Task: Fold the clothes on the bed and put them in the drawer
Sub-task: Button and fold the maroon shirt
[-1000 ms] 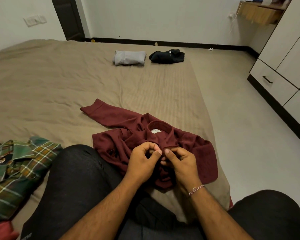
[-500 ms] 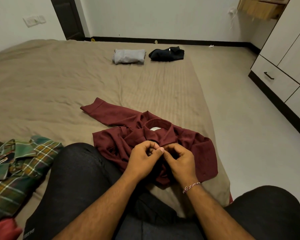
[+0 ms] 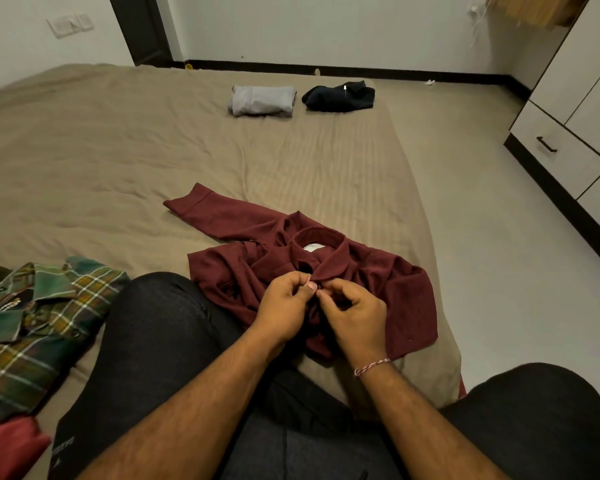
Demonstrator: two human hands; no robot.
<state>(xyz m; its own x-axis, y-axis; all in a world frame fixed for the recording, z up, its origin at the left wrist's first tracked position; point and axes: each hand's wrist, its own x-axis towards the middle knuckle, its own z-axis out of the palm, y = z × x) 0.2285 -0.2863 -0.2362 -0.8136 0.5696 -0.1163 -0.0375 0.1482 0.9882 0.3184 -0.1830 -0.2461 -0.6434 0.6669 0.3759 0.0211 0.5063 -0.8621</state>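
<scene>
A maroon collared shirt (image 3: 388, 282) lies crumpled on the tan bed (image 3: 118, 161) in front of my knees, one sleeve stretched out to the left. My left hand (image 3: 284, 306) and my right hand (image 3: 357, 313) meet just below the collar, both pinching the shirt's front there with curled fingers. A folded grey garment (image 3: 262, 100) and a folded dark navy garment (image 3: 340, 97) sit side by side at the bed's far end. The white drawer (image 3: 555, 147) with a dark handle is in the wardrobe at the right.
A green plaid shirt (image 3: 32, 323) lies unfolded at my left, with a red cloth (image 3: 7, 452) at the bottom left corner. My legs in dark trousers fill the foreground. Pale floor runs between the bed's right edge and the wardrobe.
Both hands stay at the shirt's front below the collar, with small finger movements. The camera has tilted slightly, nothing else has shifted.
</scene>
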